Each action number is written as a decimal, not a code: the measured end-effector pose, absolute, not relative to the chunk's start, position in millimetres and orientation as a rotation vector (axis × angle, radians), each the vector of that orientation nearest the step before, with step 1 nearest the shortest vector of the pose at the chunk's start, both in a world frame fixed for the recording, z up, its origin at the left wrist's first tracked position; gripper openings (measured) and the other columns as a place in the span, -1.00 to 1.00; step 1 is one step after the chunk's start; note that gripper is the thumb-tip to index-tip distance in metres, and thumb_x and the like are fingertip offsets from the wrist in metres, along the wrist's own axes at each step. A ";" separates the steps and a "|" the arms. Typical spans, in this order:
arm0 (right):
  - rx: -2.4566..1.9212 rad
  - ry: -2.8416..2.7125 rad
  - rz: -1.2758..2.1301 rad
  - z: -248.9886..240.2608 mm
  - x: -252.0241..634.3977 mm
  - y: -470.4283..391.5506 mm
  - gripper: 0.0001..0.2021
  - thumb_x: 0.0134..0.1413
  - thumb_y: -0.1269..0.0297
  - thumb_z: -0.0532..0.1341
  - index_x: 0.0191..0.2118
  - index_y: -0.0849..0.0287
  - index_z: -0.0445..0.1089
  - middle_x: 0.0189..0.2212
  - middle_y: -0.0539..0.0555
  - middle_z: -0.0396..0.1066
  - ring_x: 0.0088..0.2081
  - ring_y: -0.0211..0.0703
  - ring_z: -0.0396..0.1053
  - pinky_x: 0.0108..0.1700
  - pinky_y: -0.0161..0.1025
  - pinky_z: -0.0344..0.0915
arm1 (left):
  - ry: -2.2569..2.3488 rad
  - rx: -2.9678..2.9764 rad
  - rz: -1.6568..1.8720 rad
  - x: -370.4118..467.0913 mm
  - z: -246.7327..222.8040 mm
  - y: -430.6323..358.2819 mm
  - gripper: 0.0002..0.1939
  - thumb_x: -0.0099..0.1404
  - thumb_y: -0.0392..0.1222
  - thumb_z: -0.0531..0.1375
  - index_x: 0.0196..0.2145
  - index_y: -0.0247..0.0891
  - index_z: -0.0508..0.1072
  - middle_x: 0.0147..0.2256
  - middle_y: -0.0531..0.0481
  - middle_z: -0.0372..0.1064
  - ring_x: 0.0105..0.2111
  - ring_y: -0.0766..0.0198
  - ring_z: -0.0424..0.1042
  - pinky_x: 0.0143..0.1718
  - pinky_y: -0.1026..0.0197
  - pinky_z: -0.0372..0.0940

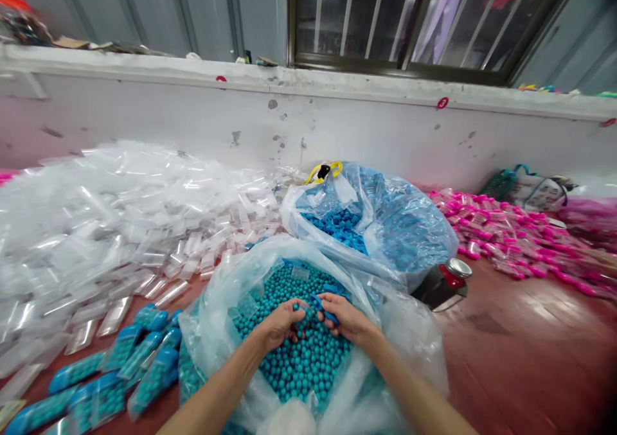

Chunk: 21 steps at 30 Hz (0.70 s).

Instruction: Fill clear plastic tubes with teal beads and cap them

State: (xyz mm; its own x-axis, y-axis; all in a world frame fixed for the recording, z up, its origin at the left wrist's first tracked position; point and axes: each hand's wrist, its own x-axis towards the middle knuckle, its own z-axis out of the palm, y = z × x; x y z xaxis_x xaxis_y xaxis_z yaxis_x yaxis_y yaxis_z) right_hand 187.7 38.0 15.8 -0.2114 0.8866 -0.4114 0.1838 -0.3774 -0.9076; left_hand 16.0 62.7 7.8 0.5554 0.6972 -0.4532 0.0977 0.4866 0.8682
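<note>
Over an open plastic sack full of teal beads, my two hands are close together. My left hand is closed, pinching a small clear container that seems to have teal beads in it. The fingers of my right hand are closed on a blue cap, right beside the container. Blue pieces lie on the beads behind the hands. Fingers partly hide both held things, so I cannot tell whether cap and container touch.
Filled containers with blue caps lie on the red floor at left, before a big heap of clear empty containers. Behind stands a sack of blue caps. A dark flask and pink packs are at right.
</note>
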 end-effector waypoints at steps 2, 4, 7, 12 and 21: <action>-1.390 -1.145 1.663 17.2 188.9 37.0 -0.74 0.00 0.22 0.03 -0.16 0.17 0.16 -0.58 -0.12 0.22 -0.70 -0.43 0.04 -0.73 -0.47 -0.07 | 0.908 1.004 0.448 11.2 11.0 60.8 -0.57 -0.06 0.01 0.23 -0.29 -0.22 0.19 -0.50 0.13 0.29 -0.67 0.43 0.27 -0.73 0.40 0.01; -1.355 -1.086 1.647 19.4 187.2 36.7 -0.72 -0.04 0.20 0.07 -0.16 0.17 0.17 -0.60 -0.13 0.21 -0.71 -0.43 0.03 -0.74 -0.47 -0.09 | 0.866 0.985 0.454 7.9 12.4 59.7 -0.55 -0.05 0.03 0.23 -0.27 -0.23 0.19 -0.48 0.10 0.31 -0.66 0.42 0.29 -0.71 0.39 0.01; -1.284 -1.036 1.710 24.8 182.1 36.7 -0.70 -0.03 0.18 0.06 -0.14 0.15 0.16 -0.60 -0.13 0.22 -0.71 -0.42 0.03 -0.73 -0.46 -0.08 | 0.765 0.969 0.488 5.4 13.4 57.4 -0.58 -0.02 0.02 0.24 -0.29 -0.27 0.22 -0.47 0.05 0.33 -0.59 0.38 0.33 -0.66 0.38 0.05; -1.407 -1.401 1.468 32.2 177.3 35.3 -0.79 0.05 0.26 0.01 -0.20 0.17 0.27 -0.65 -0.13 0.18 -0.71 -0.41 0.01 -0.67 -0.42 -0.03 | 0.678 1.014 0.616 5.5 18.1 51.0 -0.51 -0.01 -0.04 0.27 -0.17 -0.32 0.25 -0.41 -0.02 0.37 -0.46 0.35 0.38 -0.57 0.39 0.07; -1.451 -1.732 0.847 43.7 164.9 17.9 -0.69 0.15 0.27 -0.07 -0.16 0.20 0.37 -0.56 -0.01 0.30 -0.50 -0.26 0.25 -0.39 -0.32 0.19 | 0.750 0.907 0.784 20.0 21.5 34.9 -0.18 0.00 0.04 0.23 0.11 -0.29 -0.04 -0.51 0.07 0.36 -0.70 0.42 0.28 -0.73 0.40 0.02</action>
